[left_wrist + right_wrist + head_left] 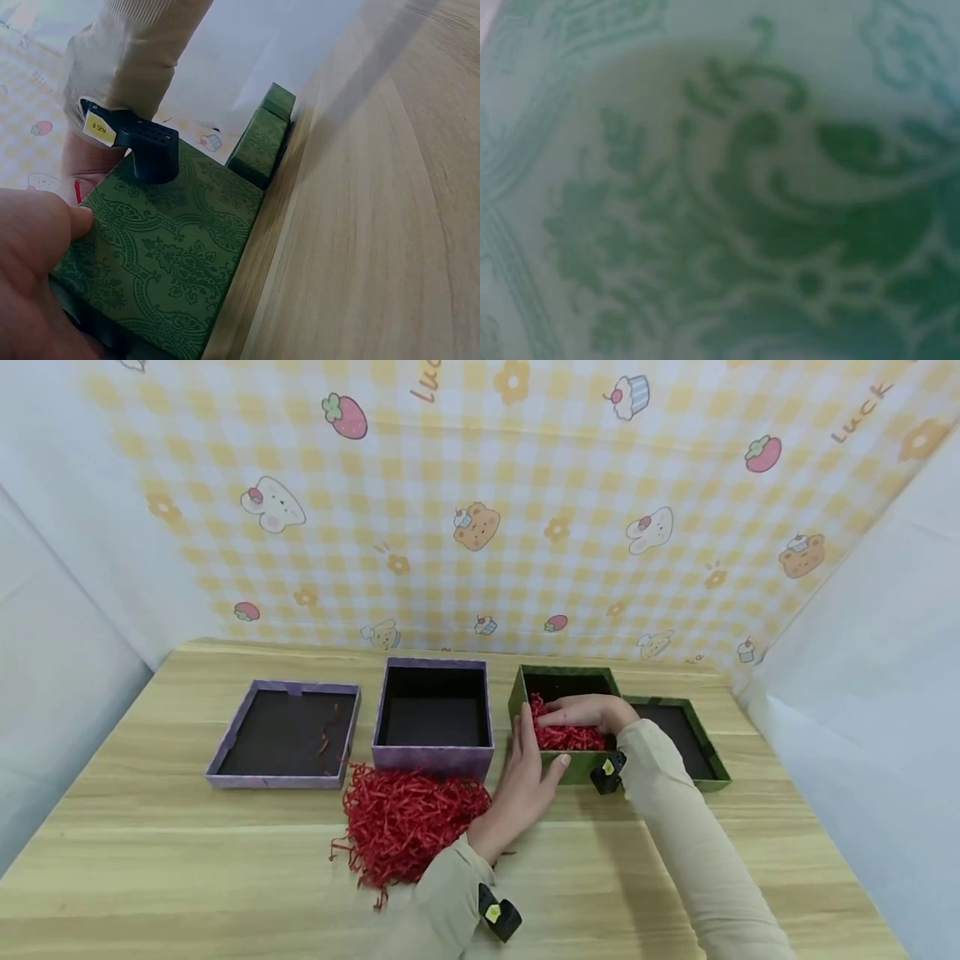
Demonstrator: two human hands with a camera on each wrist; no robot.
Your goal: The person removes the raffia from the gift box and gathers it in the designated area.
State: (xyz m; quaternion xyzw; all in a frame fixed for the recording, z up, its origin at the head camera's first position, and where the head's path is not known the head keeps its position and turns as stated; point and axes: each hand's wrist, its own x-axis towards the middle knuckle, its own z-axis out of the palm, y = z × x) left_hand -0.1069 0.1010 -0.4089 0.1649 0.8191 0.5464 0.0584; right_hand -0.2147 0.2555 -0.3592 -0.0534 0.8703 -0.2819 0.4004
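Note:
A green patterned box (581,768) without its lid holds red shredded paper (570,739). My left hand (521,793) grips its front left corner, fingers along the left side and thumb on the front face. In the left wrist view, that thumb (79,220) lies against the green front. My right hand (581,712) reaches into the box from the right and presses on the paper with extended fingers; some fingertips are hidden. Only a blurred green patterned surface (742,225) fills the right wrist view.
A loose heap of red shredded paper (408,827) lies left of my left forearm. Behind it stands a purple box (431,760) with a bare black inside. A purple lid (277,781) with a few red strands lies farther left. The green lid (708,752) sits right of the green box.

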